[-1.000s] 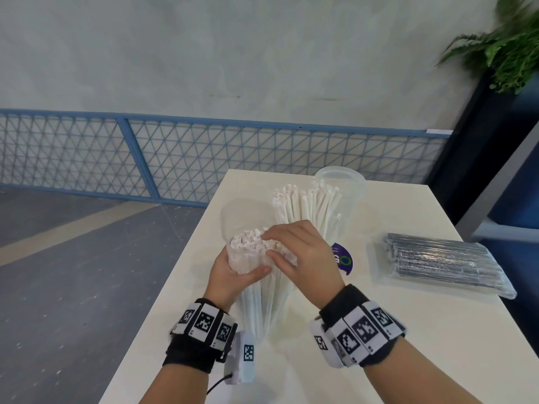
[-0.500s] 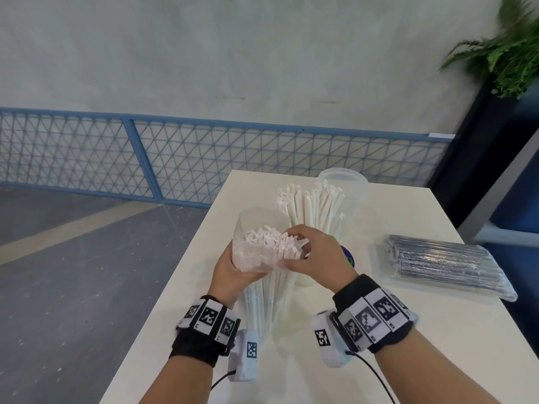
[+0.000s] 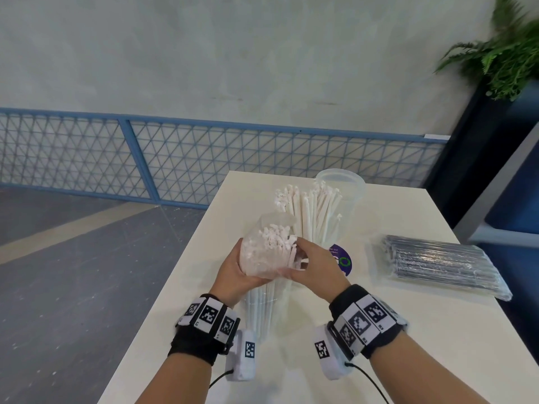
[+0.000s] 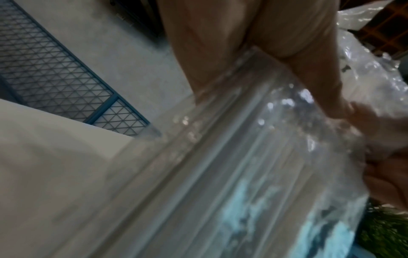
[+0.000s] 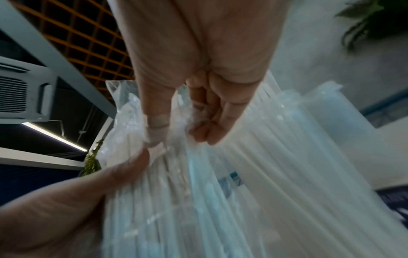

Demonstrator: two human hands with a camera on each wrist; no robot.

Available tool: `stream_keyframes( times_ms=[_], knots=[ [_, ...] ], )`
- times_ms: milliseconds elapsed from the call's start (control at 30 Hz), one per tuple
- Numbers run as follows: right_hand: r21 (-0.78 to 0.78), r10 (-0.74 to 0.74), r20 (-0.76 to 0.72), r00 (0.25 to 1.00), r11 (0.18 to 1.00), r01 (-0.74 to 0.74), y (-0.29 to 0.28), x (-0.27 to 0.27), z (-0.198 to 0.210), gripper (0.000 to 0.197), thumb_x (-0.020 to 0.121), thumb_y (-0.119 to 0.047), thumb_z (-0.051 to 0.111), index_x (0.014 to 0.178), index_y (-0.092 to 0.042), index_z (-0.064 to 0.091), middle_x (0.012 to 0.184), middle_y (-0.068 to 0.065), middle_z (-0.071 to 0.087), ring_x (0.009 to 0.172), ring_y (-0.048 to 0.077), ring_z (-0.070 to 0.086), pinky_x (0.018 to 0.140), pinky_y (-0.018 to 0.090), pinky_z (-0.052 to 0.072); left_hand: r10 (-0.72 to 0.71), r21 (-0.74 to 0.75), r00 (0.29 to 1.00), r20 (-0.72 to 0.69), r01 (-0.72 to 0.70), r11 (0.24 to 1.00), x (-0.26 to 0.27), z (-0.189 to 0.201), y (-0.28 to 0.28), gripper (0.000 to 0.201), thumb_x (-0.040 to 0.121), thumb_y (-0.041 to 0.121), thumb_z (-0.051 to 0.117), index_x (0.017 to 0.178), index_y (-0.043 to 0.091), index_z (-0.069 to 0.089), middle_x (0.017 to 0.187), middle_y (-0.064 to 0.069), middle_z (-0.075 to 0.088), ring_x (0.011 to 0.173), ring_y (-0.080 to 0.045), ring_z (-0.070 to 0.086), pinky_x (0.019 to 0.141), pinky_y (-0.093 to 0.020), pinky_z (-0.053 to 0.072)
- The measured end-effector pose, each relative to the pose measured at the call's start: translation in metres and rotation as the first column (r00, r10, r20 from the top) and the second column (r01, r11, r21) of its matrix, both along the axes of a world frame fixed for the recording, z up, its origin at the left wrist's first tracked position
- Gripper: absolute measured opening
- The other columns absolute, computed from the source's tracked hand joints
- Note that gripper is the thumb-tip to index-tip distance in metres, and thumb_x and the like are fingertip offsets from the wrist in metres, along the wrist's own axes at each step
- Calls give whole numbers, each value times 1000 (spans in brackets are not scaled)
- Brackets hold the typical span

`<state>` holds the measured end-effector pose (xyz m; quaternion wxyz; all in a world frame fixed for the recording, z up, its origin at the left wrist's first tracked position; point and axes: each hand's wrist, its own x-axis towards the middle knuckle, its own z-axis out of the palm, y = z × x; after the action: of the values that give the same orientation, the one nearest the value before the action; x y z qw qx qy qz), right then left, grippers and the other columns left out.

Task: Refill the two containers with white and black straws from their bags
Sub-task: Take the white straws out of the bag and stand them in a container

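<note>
Bag [image 3: 264,252] lifted higher; both hands gripping

The left hand [image 3: 233,272] wraps the clear bag of white straws [image 3: 269,252], so its fingers on the far side are hidden in the head view, and its thumb is veiled by the crumpled plastic. The right hand [image 3: 313,265] covers the bag's near edge; the right wrist view is blurred, so whether its fingertips [image 5: 199,134] pinch straws or only plastic cannot be told. The bag's lower end is hidden behind both wrists. The left wrist view is smeared, the straws only streaks. The label [image 3: 341,259] is half covered, its print unreadable. The rear container [image 3: 341,185] seems empty, perhaps. The black straws' bag [image 3: 443,262] hides its count.
</note>
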<state>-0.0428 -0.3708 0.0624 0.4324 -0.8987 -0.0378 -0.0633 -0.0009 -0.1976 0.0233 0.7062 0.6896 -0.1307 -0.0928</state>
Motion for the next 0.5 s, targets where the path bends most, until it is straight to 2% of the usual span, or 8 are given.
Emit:
stream_keyframes(
  times_ms=[100,167,233,267,300,367,433,500],
  knots=[
    [128,-35,-2,999,991,35,6,0,-11,33,74,-24,75,101,-27,55,83,-16,53,75,-4,52,65,6,40,-19,-1,1000,1,19,1000,1,0,2,79,44,23,88,114,30,54,115,4,66,109,-10,62,82,-26,54],
    [148,-61,28,998,987,57,12,2,-13,28,75,-26,75,89,-33,51,87,-14,45,77,0,48,68,5,38,-39,7,999,0,39,999,0,1,3,79,45,21,87,115,31,53,116,3,66,110,-12,62,86,-30,54],
    [154,-90,56,994,985,80,16,6,-15,32,73,-27,77,93,-28,53,97,-12,46,88,6,51,79,5,38,-42,11,999,2,42,999,-1,2,2,79,46,21,87,117,30,53,117,1,66,110,-13,62,89,-32,53],
    [161,-87,43,995,984,79,18,8,-16,41,71,-28,79,104,-22,55,107,-9,49,100,10,53,88,10,40,-35,10,999,5,35,999,-1,2,2,79,46,22,87,117,29,53,117,0,65,110,-13,62,88,-32,54],
    [174,-87,11,996,981,83,19,10,-18,51,69,-28,80,112,-19,54,118,-5,51,110,15,52,97,22,42,-28,9,1000,7,28,1000,-1,2,2,80,44,24,87,117,28,53,117,0,65,109,-13,63,87,-31,54],
    [202,-107,-53,993,973,115,23,11,-18,64,64,-32,81,119,-17,50,127,1,54,118,19,51,101,38,44,-26,-1,1000,10,26,1000,0,1,3,84,41,24,87,117,27,52,117,-1,65,109,-11,63,83,-27,54],
    [234,-158,-85,984,957,174,26,11,-21,82,55,-46,78,125,-14,49,125,3,57,118,18,52,100,38,46,-16,-6,1000,6,16,1000,1,1,2,84,39,25,87,115,28,52,115,2,64,104,-4,63,78,-20,53],
    [291,-206,-77,975,931,220,28,9,-24,85,55,-46,79,127,-12,48,119,1,59,112,15,56,96,27,48,4,13,1000,9,-4,1000,1,1,1,81,37,28,86,111,31,52,111,6,64,98,4,63,74,-15,52]
  ],
)
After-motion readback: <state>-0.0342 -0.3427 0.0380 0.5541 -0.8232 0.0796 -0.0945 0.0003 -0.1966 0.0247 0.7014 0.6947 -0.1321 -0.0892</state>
